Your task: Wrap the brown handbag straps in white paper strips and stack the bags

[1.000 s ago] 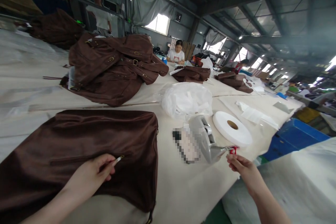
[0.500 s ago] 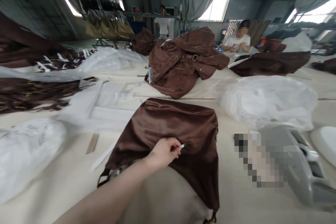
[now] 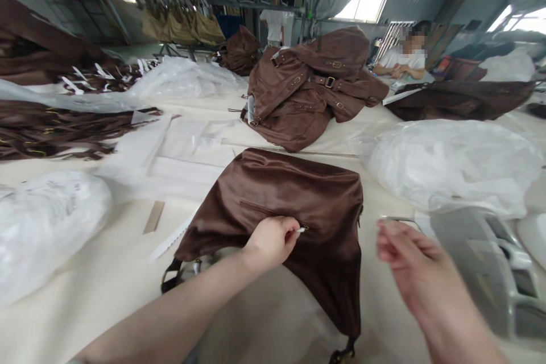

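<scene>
A dark brown leather bag (image 3: 298, 182) lies flat before me, with a zipped slit across its face. My left hand (image 3: 275, 239) rests over the bag, thumb and fingers pinched on a zipper pull (image 3: 301, 230) wrapped in something white, at the right end of the slit. To the right of the bag, my right hand (image 3: 409, 256) is raised above the table, apart from the leather. Its fingers are curled and pressed together, slightly blurred; whatever they may hold is hidden. Straps with metal fittings (image 3: 342, 355) hang from the bag's lower corners.
A heap of brown bags (image 3: 307, 91) lies beyond. Clear plastic bundles (image 3: 456, 165) and a grey plastic holder (image 3: 473, 261) sit at right. Brown straps (image 3: 55, 131) and a white plastic bag (image 3: 51, 227) lie left. Two people (image 3: 403, 60) are farther back.
My right hand now shows raised and closed at the right, where a blurred-out patch was before. My left hand stays at the zipper pull. The view has shifted slightly.
</scene>
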The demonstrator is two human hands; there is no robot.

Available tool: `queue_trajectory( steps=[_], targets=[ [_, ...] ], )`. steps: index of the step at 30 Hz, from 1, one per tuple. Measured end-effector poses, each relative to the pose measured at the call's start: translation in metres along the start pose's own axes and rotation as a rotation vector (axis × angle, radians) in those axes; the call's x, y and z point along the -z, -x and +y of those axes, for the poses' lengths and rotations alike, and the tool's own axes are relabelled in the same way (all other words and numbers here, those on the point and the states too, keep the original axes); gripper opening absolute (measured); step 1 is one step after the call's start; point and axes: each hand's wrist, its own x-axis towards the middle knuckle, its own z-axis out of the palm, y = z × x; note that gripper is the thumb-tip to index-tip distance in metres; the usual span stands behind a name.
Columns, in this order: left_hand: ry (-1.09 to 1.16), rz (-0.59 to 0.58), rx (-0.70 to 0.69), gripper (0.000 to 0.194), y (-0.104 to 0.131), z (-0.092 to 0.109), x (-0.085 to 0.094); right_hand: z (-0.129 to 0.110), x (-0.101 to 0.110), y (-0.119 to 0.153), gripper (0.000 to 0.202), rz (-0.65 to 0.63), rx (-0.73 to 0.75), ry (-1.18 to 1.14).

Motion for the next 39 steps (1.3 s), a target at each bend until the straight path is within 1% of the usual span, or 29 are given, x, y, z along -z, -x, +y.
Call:
queue_trajectory(
  steps=[1,2,3,4,5,6,8,12,17,22,24,26,28,29,32,33,34,36,39],
  targets=[
    [-0.004,-0.005,-0.008,0.012,0.0,-0.001,0.0,0.01,-0.028,-0.005,0.025,-0.093,-0.105,-0.091],
    [-0.005,-0.009,-0.013,0.011,0.0,-0.001,0.001,0.021,-0.053,-0.008,0.026,-0.156,-0.192,-0.165],
    [-0.006,-0.013,-0.011,0.01,0.0,-0.002,0.001,0.031,-0.073,-0.009,0.026,-0.193,-0.256,-0.214],
    [-0.008,-0.016,-0.001,0.01,0.001,-0.002,0.0,0.041,-0.087,-0.008,0.027,-0.216,-0.304,-0.236],
    [-0.009,-0.017,0.014,0.013,0.001,-0.002,0.0,0.05,-0.095,-0.008,0.027,-0.226,-0.334,-0.233],
    [-0.011,-0.019,0.03,0.017,0.001,-0.002,-0.001,0.058,-0.098,-0.007,0.028,-0.232,-0.352,-0.212],
    [-0.032,-0.02,0.058,0.023,0.001,0.0,-0.001,0.068,-0.092,-0.007,0.028,-0.241,-0.37,-0.145],
    [-0.133,-0.064,0.084,0.022,-0.001,0.007,0.002,0.075,-0.074,-0.014,0.03,-0.291,-0.439,-0.061],
    [-0.222,-0.152,0.068,0.023,-0.001,0.012,0.004,0.078,-0.077,-0.017,0.032,-0.331,-0.48,0.033],
    [-0.277,-0.157,0.004,0.018,0.003,0.013,0.0,0.079,-0.079,-0.016,0.033,-0.348,-0.502,0.112],
    [-0.255,-0.163,-0.012,0.014,0.002,0.012,0.001,0.078,-0.078,-0.016,0.032,-0.341,-0.503,0.129],
    [-0.157,-0.147,0.001,0.014,0.001,0.011,0.006,0.077,-0.077,-0.016,0.032,-0.346,-0.498,0.146],
    [0.035,-0.15,0.072,0.017,-0.003,0.007,0.012,0.075,-0.076,-0.015,0.032,-0.383,-0.493,0.175],
    [0.164,-0.183,0.134,0.018,-0.005,0.005,0.014,0.075,-0.075,-0.014,0.033,-0.409,-0.492,0.194],
    [0.575,-0.344,0.384,0.017,-0.009,0.003,0.02,0.073,-0.073,-0.012,0.036,-0.476,-0.486,0.24],
    [0.681,-0.378,0.46,0.016,-0.01,0.004,0.02,0.073,-0.073,-0.012,0.037,-0.492,-0.48,0.249],
    [0.762,-0.384,0.518,0.015,-0.01,0.006,0.019,0.074,-0.072,-0.011,0.037,-0.504,-0.468,0.254],
    [0.856,-0.344,0.58,0.012,-0.007,0.013,0.017,0.074,-0.073,-0.01,0.036,-0.522,-0.434,0.255],
    [0.875,-0.224,0.568,0.011,0.0,0.023,0.009,0.076,-0.074,-0.009,0.033,-0.516,-0.374,0.237]
  ],
)
